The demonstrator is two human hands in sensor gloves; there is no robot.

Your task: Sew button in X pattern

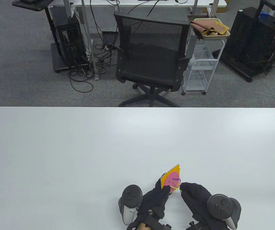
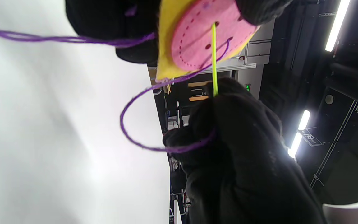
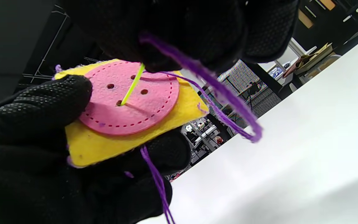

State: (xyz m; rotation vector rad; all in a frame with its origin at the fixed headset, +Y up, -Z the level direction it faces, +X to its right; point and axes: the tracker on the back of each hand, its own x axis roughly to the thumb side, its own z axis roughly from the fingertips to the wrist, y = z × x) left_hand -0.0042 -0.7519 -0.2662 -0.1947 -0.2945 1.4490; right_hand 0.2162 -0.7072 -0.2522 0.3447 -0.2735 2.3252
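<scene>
A pink felt button (image 3: pixel 129 99) with four holes lies on a yellow felt square (image 3: pixel 104 146). My left hand (image 1: pixel 160 194) grips the square by its edge and holds it tilted above the table; both show in the table view (image 1: pixel 172 178). My right hand (image 1: pixel 190 191) pinches a lime-green needle (image 3: pixel 132 84), whose tip is in one button hole. The needle also shows in the left wrist view (image 2: pixel 213 59). Purple thread (image 3: pixel 216 90) runs from the button, loops past my right fingers and trails below the felt.
The white table (image 1: pixel 80 155) stretches wide around my hands. Beyond its far edge stand a black office chair (image 1: pixel 151 55) and a white cart (image 1: pixel 202 67) with a tray of fabric.
</scene>
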